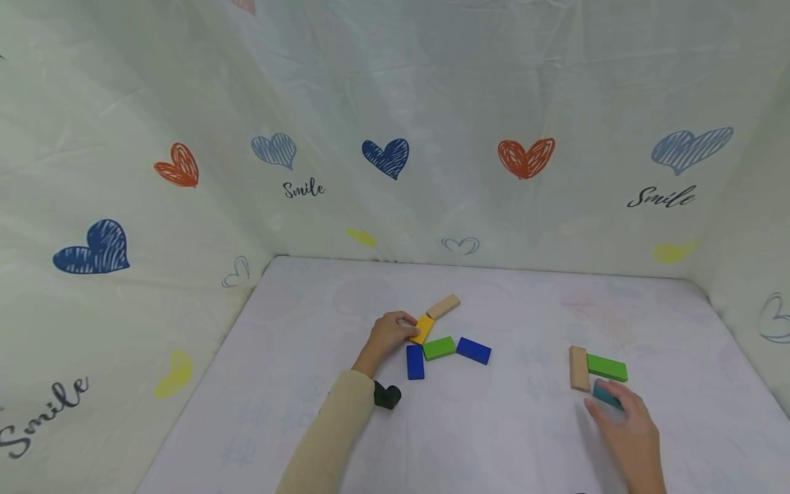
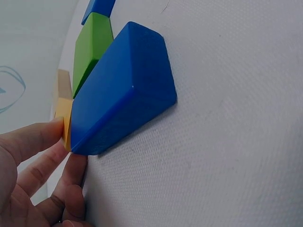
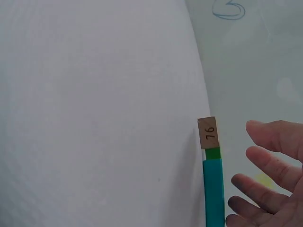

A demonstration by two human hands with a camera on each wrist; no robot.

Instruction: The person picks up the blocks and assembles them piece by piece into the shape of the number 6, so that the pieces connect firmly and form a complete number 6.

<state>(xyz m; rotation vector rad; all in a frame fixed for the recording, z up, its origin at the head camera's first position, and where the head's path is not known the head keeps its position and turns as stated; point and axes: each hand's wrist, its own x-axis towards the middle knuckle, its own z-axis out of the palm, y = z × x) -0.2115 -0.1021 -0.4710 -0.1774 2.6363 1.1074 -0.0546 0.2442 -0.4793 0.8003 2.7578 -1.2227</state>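
Observation:
My left hand [image 1: 385, 336] pinches a yellow block [image 1: 424, 330] at its left side, thumb and fingertips on it in the left wrist view. The yellow block meets a blue block [image 1: 415, 362] and a green block [image 1: 439, 348] at its near end, and a plain wooden block [image 1: 444, 307] at its far end. Another blue block [image 1: 474, 350] continues from the green one. Over at the right, my right hand [image 1: 631, 425] is over a teal block [image 1: 607, 394]. In the right wrist view its fingers are spread, apart from the teal block [image 3: 214, 194].
Beside the teal block, a wooden block [image 1: 579, 368] meets a second green block [image 1: 607, 368]. A small dark object [image 1: 387, 396] shows beside the left sleeve. The white table [image 1: 494, 439] is backed by a hanging sheet [image 1: 457, 82] printed with hearts.

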